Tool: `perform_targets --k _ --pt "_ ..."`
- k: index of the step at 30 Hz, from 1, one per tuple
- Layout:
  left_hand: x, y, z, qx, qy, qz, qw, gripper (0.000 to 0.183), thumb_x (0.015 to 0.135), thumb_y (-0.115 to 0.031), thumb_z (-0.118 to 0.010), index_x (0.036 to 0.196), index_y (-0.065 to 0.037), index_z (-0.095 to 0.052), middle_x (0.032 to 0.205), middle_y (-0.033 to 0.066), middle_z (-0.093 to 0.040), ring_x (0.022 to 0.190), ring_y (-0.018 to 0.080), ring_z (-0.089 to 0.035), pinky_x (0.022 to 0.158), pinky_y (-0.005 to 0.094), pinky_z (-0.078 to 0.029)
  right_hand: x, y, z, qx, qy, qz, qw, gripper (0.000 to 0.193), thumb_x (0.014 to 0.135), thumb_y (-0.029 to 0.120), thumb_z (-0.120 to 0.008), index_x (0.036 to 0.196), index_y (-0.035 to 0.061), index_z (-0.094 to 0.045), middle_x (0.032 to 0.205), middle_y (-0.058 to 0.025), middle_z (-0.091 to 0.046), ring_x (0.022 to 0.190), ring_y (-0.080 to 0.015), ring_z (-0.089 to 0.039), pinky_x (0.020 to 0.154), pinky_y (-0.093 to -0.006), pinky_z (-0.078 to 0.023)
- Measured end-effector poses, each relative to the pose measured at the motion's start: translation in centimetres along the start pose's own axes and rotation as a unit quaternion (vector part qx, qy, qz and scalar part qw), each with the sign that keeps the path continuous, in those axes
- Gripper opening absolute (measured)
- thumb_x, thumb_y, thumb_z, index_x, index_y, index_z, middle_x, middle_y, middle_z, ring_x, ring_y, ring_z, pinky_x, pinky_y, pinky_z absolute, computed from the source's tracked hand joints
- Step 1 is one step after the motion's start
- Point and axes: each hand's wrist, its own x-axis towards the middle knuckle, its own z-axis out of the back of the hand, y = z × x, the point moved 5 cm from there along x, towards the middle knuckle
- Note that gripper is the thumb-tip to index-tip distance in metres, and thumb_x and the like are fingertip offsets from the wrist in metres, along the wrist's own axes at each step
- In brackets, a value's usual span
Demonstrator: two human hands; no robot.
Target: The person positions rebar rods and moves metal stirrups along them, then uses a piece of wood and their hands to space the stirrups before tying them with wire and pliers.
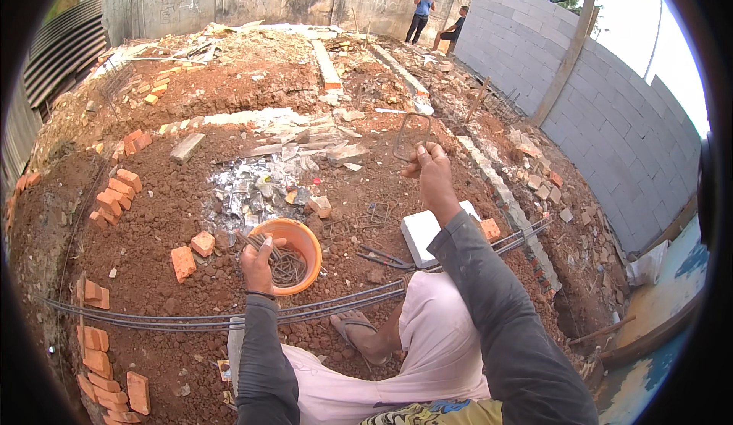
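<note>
Raised ahead of me, my right hand (431, 167) pinches a thin rectangular steel stirrup (398, 144) by its lower side. My left hand (258, 265) is closed at the left rim of an orange bucket (307, 243), with several thin dark metal pieces (252, 239) between its fingers; their exact shape is hard to make out. Curved wire or rod pieces (289, 267) lie in the bucket. Long steel bars (347, 302) run crosswise in front of my body, beneath the left forearm. A dark pincer-like tool (384, 258) rests on the soil near a white block (418, 236).
Small stirrups (377, 213) lie on the reddish soil beyond the tool. Orange bricks (114, 193) are piled at left, with silvery litter (248, 188) and wood scraps (309, 138) ahead. A grey block wall (595, 108) stands right; two people (420, 19) are far off.
</note>
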Motion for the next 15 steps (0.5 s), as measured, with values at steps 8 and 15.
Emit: perform_targets --k 8,15 --pt "-1.7 -0.3 -2.6 -0.074 0.045 0.036 0.996 0.028 0.091 -0.015 -0.058 0.111 0.004 -0.054 0.091 0.0138 -0.071 0.084 0.0136 -0.063 0.080 0.0277 -0.047 -2.0 -2.5 -2.1 -0.219 0.206 -0.067 0.951 0.018 0.092 0.015 -0.059 0.092 -0.0023 -0.060 0.078 -0.0050 -0.059 0.060 -0.0121 -0.058 0.052 -0.0278 -0.051" --pt "-1.4 0.5 -3.8 -0.239 0.082 0.118 0.960 0.036 0.092 -0.020 -0.057 0.120 0.003 -0.050 0.102 0.0183 -0.068 0.102 0.0265 -0.065 0.089 0.0376 -0.051 -4.3 -3.5 -6.4 -0.205 0.327 -0.116 0.915 0.012 0.092 0.012 -0.062 0.087 0.0017 -0.059 0.073 -0.0014 -0.059 0.061 -0.0106 -0.061 0.058 -0.0253 -0.051"
